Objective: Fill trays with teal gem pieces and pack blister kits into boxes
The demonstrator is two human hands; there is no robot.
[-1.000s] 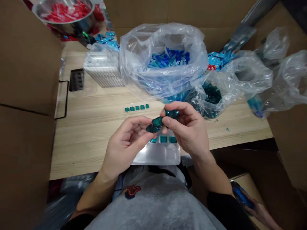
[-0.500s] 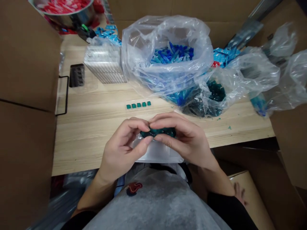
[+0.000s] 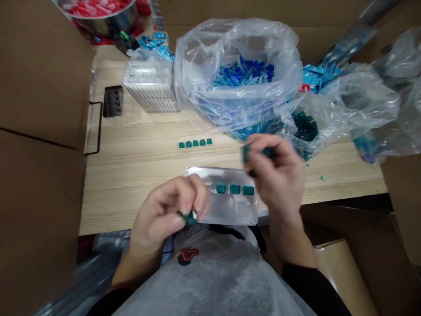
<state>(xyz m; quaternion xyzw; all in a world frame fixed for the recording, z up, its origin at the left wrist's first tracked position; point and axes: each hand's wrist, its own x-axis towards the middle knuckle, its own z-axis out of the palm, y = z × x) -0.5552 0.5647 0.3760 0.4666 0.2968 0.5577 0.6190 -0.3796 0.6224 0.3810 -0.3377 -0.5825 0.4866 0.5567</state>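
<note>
Okay so the big change from a moment ago: the two hands have come apart. They were pressed together over the tray working on one dark teal strip, and now each hand has its own bit and the tray is in plain view.

The left hand [image 3: 166, 210] is curled up near the table's front edge, fingers closed, pinching a small teal piece [image 3: 188, 218] down by the fingertips. The right hand [image 3: 276, 175] is up higher and kinda blurry, gripping a teal piece [image 3: 258, 152] between thumb and fingers, above the far right corner of the tray. Can't really make out that piece's shape.

The clear plastic tray [image 3: 230, 213] sits right in front of the person on the wooden table [image 3: 131, 195], with three teal squares [image 3: 234, 189] in a row along its far side. Just past it, five more small teal squares [image 3: 194, 143] are lined up straight on the wood.

Behind those there's a big clear plastic bag [image 3: 210, 52] full of blue pieces [image 3: 243, 72], and to its right a second bag [image 3: 332, 109] holding dark teal pieces [image 3: 305, 127]. Back left is a stack of clear trays [image 3: 151, 85], plus a steel bowl [image 3: 112, 22] of red pieces.
</note>
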